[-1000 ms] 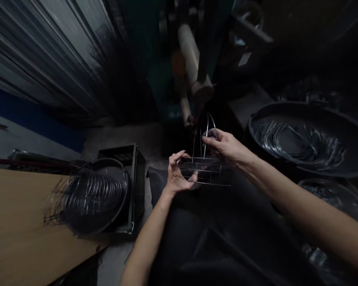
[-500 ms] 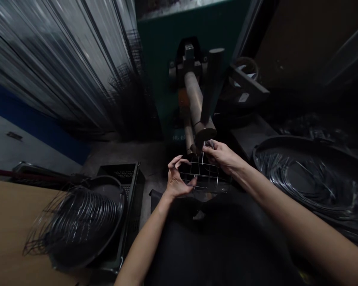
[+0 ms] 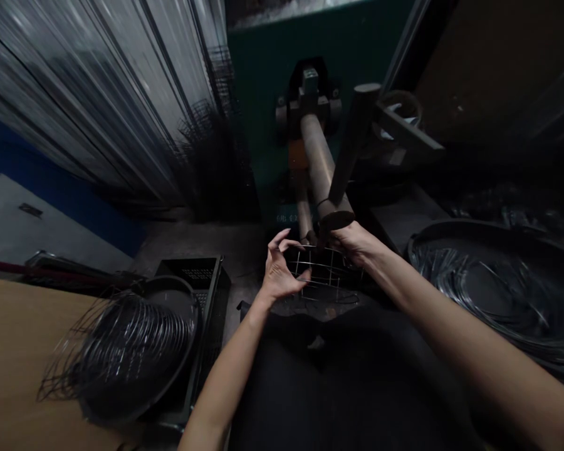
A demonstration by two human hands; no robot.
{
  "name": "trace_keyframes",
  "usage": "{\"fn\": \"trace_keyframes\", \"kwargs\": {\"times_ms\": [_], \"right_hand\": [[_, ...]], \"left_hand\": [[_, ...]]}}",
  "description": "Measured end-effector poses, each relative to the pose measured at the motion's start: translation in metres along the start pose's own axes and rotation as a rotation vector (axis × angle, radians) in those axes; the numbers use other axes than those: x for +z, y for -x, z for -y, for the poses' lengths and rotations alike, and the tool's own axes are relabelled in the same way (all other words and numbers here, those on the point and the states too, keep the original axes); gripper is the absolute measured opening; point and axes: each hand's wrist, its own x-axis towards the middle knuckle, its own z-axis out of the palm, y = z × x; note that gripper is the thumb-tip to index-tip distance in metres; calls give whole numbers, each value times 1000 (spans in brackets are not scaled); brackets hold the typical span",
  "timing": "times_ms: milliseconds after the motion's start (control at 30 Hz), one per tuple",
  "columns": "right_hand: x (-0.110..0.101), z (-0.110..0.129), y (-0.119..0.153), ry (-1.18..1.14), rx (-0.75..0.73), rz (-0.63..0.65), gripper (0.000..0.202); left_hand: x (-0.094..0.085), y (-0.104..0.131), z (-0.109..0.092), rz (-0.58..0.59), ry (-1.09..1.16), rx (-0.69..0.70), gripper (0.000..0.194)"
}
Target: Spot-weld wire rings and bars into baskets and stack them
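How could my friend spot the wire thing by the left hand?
Find the big green machine, then follow its thick metal bar down. Just below the bar's end, the left hand curls round one side of the wire frame. It is one open grid with boxy gaps, unlike the jumbled wires in the round tub on the right.

Deep green on the machine body [image 3: 267, 69] here, with an orange patch [image 3: 298, 155] below its dull grey cylinder [image 3: 318, 156]; blue over pale grey on the panel [image 3: 9, 200], plain tan on the board [image 3: 14, 338], black cloth [image 3: 357, 382].
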Motion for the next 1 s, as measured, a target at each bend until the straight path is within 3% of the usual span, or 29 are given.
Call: {"fn": "trace_keyframes", "kwargs": {"times_ms": [167, 333, 467, 600, 767, 1000], "right_hand": [[6, 5, 4, -18, 2, -31, 31], [0, 14, 8, -226, 55, -178, 19], [-8, 16, 10, -243, 81, -104, 14], [-4, 9, 4, -261, -3, -43, 28], [8, -6, -3, -309, -121, -80, 44], [16, -6, -6, -218, -104, -15, 46]], "left_hand": [[-2, -3, -1, 13, 44, -8, 81], [-1, -2, 3, 18, 29, 37, 82], [-6, 7, 8, 9, -131, 46, 63], [-14, 15, 15, -12, -215, -7, 44], [-19, 19, 20, 0, -201, -20, 45], [-21, 17, 22, -40, -71, -74, 47]]}}
